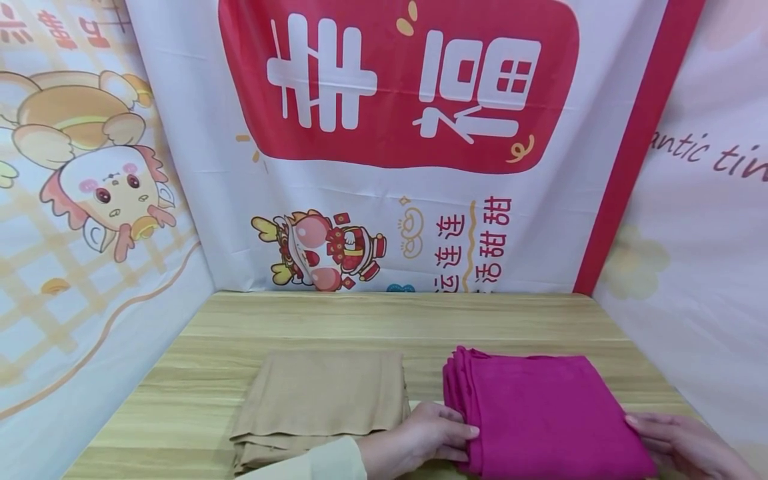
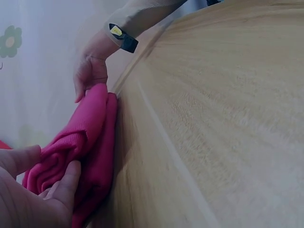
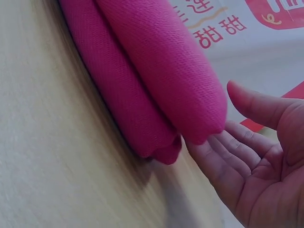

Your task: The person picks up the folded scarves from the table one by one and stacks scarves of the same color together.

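Note:
A folded magenta knit cloth [image 1: 546,407] lies on the right part of the table. My left hand [image 1: 435,433] is at its left edge, thumb on top and fingers against the folds, pinching the layered edge; the left wrist view shows the thumb and forefinger either side of the rolled layers [image 2: 57,164]. At the opposite edge my right hand [image 1: 684,443] touches the cloth with its fingertips. In the right wrist view that hand [image 3: 256,156] has its fingers extended beside the fold [image 3: 190,95], thumb raised. A folded beige cloth [image 1: 330,393] sits left of the magenta one, partly behind my left forearm.
Both cloths rest on a light wooden table [image 1: 408,320]. A printed white and red banner [image 1: 384,180] hangs along its far edge. Patterned fabric walls stand at the left [image 1: 78,280] and right [image 1: 690,267].

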Available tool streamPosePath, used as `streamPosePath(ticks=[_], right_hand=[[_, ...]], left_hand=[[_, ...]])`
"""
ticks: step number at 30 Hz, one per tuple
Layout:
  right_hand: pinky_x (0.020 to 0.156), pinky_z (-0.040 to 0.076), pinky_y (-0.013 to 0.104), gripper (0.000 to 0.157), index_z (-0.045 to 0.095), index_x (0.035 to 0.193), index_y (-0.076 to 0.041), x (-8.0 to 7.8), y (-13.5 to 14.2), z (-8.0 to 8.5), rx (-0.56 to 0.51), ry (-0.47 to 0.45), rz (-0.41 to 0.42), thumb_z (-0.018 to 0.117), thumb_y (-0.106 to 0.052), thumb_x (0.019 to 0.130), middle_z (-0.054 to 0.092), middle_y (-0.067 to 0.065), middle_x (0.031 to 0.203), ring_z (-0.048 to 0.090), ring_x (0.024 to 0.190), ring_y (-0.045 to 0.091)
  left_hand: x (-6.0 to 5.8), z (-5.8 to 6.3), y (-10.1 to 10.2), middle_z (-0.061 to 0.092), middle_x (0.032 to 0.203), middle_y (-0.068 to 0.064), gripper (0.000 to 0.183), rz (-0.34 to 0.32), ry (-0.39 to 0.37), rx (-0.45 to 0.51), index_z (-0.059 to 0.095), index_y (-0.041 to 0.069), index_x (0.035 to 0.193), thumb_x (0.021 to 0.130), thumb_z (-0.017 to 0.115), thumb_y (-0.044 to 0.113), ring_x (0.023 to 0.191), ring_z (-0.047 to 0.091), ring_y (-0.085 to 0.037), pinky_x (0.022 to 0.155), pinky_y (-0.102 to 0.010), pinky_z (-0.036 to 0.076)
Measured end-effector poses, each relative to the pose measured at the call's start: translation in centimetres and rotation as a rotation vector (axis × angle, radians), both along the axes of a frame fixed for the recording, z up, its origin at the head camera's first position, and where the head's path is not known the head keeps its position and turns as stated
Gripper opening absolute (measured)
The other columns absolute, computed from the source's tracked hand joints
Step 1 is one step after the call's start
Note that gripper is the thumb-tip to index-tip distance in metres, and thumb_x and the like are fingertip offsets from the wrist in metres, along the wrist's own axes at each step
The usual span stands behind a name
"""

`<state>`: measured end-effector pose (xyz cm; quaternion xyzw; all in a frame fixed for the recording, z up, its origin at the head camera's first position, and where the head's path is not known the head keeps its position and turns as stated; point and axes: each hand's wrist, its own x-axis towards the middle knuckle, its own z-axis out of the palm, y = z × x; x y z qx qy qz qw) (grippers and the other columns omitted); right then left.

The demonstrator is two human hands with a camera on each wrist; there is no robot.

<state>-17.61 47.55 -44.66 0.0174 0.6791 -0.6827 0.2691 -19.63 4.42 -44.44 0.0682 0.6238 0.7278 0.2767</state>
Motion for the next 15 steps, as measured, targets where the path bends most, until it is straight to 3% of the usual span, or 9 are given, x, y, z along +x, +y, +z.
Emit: streamPosePath(ticks=[3, 10, 13, 15], right_hand=[[0.093, 0.051, 0.040, 0.039, 0.056, 0.128, 0.010, 0.1, 0.2, 0.2, -0.034, 0.012, 0.011, 0.042, -0.019, 0.106, 0.064, 0.008, 0.121, 0.061, 0.105, 0.012], [0.089, 0.053, 0.042, 0.043, 0.055, 0.126, 0.014, 0.4, -0.1, 2.0, 0.110, 0.060, -0.099, 0.047, -0.023, 0.104, 0.067, 0.011, 0.116, 0.065, 0.101, 0.013], [0.090, 0.053, 0.038, 0.031, 0.064, 0.121, 0.000, 0.5, -0.1, 2.7, 0.026, 0.097, -0.077, 0.043, -0.016, 0.105, 0.068, 0.007, 0.115, 0.065, 0.103, 0.013], [0.090, 0.052, 0.034, 0.033, 0.067, 0.119, -0.010, 0.6, -0.1, 3.1, -0.068, 0.154, -0.021, 0.037, -0.010, 0.106, 0.068, 0.003, 0.116, 0.064, 0.106, 0.011]], left_hand=[[-0.1, 0.3, -0.3, 0.070, 0.083, -0.017, 0.008, -0.007, 0.015, -0.031, 0.065, -0.006, 0.092, 0.085, 0.069, -0.005, 0.077, 0.070, -0.027, 0.070, -0.043, 0.058], [-0.4, 1.6, -1.1, 0.069, 0.085, -0.022, 0.018, -0.025, 0.045, -0.099, 0.061, -0.011, 0.102, 0.086, 0.067, -0.005, 0.083, 0.069, -0.036, 0.072, -0.042, 0.058], [-0.6, 2.2, -1.6, 0.069, 0.090, -0.024, 0.019, -0.036, 0.046, -0.094, 0.061, -0.012, 0.104, 0.087, 0.066, -0.006, 0.088, 0.068, -0.039, 0.073, -0.042, 0.058], [-0.9, 2.6, -2.1, 0.069, 0.093, -0.024, 0.019, -0.051, 0.048, -0.089, 0.061, -0.012, 0.106, 0.088, 0.065, -0.006, 0.090, 0.068, -0.039, 0.075, -0.042, 0.058]])
